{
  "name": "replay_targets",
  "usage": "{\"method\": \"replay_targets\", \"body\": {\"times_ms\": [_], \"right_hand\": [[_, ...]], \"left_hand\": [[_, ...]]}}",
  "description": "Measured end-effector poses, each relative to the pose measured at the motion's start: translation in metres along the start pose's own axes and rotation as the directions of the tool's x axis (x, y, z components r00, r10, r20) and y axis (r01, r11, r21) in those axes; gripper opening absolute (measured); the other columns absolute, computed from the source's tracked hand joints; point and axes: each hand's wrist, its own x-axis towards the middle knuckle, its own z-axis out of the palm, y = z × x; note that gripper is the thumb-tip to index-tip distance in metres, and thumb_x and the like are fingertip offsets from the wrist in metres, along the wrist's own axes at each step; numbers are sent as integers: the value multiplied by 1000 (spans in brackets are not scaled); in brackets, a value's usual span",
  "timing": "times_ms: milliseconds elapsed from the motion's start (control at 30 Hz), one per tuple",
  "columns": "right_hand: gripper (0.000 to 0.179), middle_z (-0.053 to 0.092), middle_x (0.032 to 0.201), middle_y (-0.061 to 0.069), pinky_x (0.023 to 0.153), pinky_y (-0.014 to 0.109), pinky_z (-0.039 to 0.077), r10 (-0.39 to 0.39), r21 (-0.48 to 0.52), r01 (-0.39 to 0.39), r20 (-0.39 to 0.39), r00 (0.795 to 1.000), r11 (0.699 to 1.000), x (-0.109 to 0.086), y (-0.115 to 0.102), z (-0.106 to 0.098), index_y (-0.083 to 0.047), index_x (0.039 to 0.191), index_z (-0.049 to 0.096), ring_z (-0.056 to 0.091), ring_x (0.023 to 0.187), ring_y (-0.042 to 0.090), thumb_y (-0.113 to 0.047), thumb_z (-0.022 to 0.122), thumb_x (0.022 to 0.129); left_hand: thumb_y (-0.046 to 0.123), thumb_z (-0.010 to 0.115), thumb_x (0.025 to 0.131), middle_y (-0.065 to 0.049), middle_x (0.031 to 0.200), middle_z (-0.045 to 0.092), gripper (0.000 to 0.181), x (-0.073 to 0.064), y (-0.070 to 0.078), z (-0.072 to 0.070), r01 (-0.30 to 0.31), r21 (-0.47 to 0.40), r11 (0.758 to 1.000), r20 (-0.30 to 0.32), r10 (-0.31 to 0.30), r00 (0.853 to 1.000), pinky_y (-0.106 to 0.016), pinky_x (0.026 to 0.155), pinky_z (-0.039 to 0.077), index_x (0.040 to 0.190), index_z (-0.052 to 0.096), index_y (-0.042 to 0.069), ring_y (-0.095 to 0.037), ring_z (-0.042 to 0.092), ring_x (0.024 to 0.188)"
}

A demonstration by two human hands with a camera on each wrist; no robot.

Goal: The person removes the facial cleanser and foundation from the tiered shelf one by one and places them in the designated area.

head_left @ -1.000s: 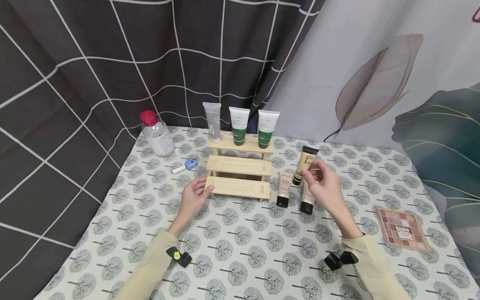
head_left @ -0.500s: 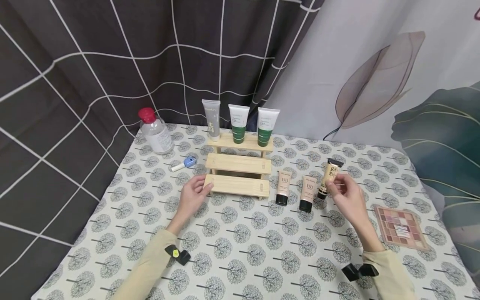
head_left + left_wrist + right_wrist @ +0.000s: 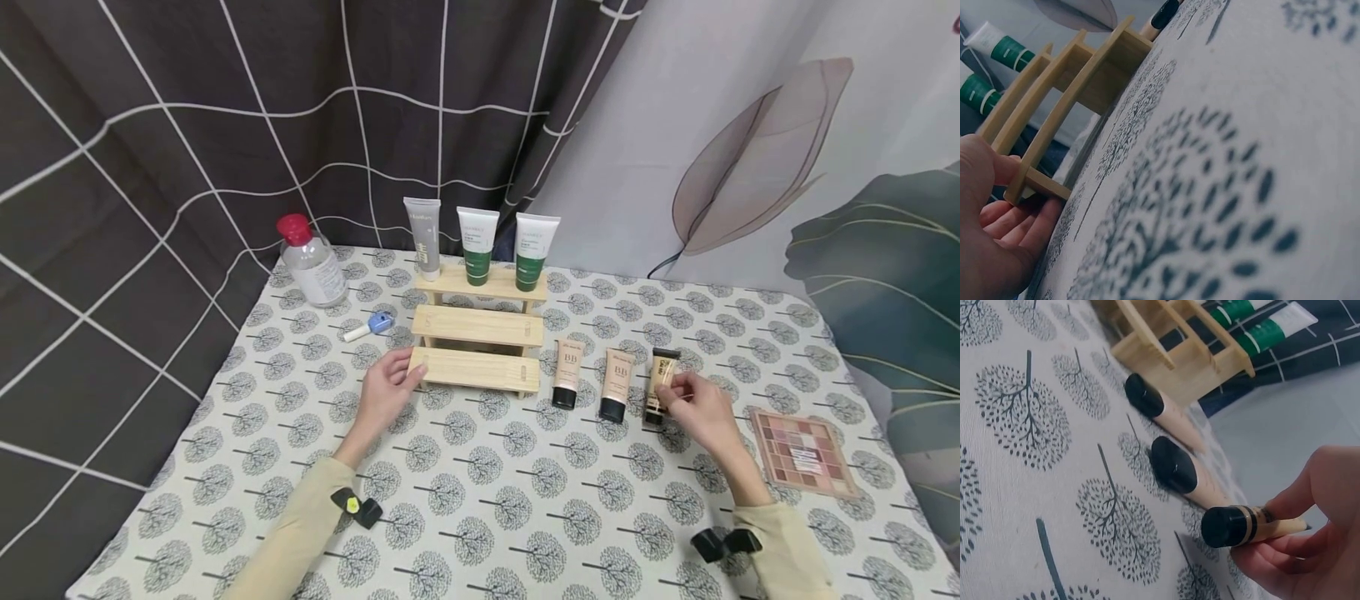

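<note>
My right hand (image 3: 703, 410) pinches a small gold tube with black ends (image 3: 663, 373) between thumb and fingers, low over the cloth. In the right wrist view the tube's black cap (image 3: 1222, 527) points away from the palm. Two pink BB cream tubes (image 3: 617, 379) lie side by side to its left, caps toward me. At the left end of the three-step wooden rack (image 3: 472, 369), my left hand (image 3: 386, 392) grips the lowest step. The left wrist view has the thumb side above the step's end and fingers (image 3: 1019, 222) beneath.
On the rack's top step stand a grey tube (image 3: 425, 242) and two white-and-green tubes (image 3: 477, 246). A red-capped clear bottle (image 3: 315, 271) and a blue-and-white small item (image 3: 369, 326) are left of the rack. An eyeshadow palette (image 3: 804, 454) lies at the right. Curtains hang behind.
My right hand has carried the gold tube rightward from above the pink tubes, then lowered it beside them. The left hand has stayed at the rack's end.
</note>
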Motion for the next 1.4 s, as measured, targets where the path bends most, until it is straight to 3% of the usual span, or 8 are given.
{"method": "replay_targets", "body": {"times_ms": [333,600,967,1133,1267,1400], "right_hand": [[39,65,91,17,64,25,46,34,-89,-31,33,999,996,5,10,0,8,109,58,57,78,22,-29,59,100],[48,65,102,27,67,29,51,85,-131,-75,71,994,989,8,10,-1,12,115,58,61,87,31,-34,58,100],[54,66,108,31,71,39,55,73,-170,-63,54,996,983,5,9,-4,16,124,54,64,89,35,-33,59,100],[56,66,103,34,66,40,58,44,-203,-37,29,999,978,4,2,-8,19,122,51,65,81,34,-32,57,101],[52,68,98,32,63,39,56,-38,-205,30,-38,999,978,6,-12,-13,19,120,54,65,77,34,-30,59,100],[47,68,104,30,72,42,58,-115,-159,99,-93,989,982,11,-31,-18,14,121,58,67,88,38,-28,60,100]], "left_hand": [[10,74,92,-23,126,69,43,-1,1,0,0,16,1000,-8,0,1000,-23,89,62,131,61,0,-36,71,112],[11,74,91,-23,125,69,42,-1,0,0,-12,22,1000,-14,12,1000,-23,89,62,130,61,0,-36,71,112],[10,74,92,-24,124,69,42,0,0,0,-24,35,999,-18,24,1000,-23,89,62,130,61,-1,-36,71,112],[10,74,92,-24,124,69,41,-1,2,0,-19,30,999,-14,20,1000,-22,88,62,129,61,-1,-37,71,112],[10,74,92,-23,125,69,42,-2,4,0,-3,26,1000,-14,4,1000,-22,89,62,130,61,0,-36,71,112],[11,74,92,-23,125,69,43,-2,4,1,-1,30,1000,-17,2,1000,-24,90,62,131,61,0,-37,70,113]]}}
